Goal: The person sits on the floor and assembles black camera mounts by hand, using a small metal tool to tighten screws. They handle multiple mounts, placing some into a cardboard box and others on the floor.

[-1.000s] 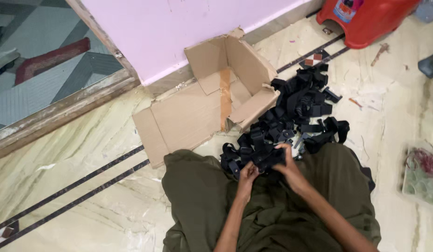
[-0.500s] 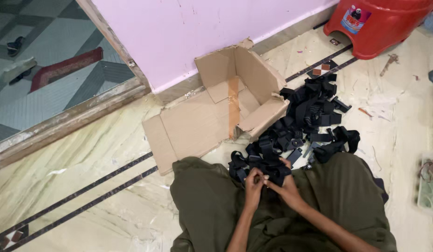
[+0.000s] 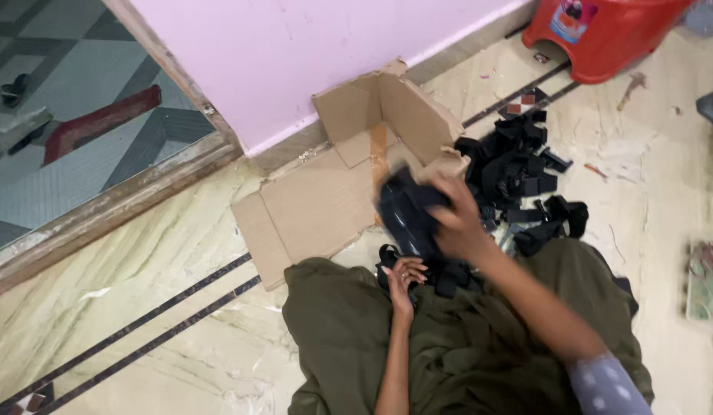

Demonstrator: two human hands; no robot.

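In the head view, a bundle of black straps [image 3: 406, 211] is gripped in the right hand [image 3: 456, 223], fingers closed around it, and held above the flattened cardboard box [image 3: 318, 200]. The left hand [image 3: 405, 275] is rested on more black straps at the lap, fingers curled loosely. A larger pile of black straps [image 3: 518, 165] is seen on the floor [image 3: 141, 253] beside the box.

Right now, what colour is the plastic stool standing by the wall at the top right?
The plastic stool is red, shown best in the head view.
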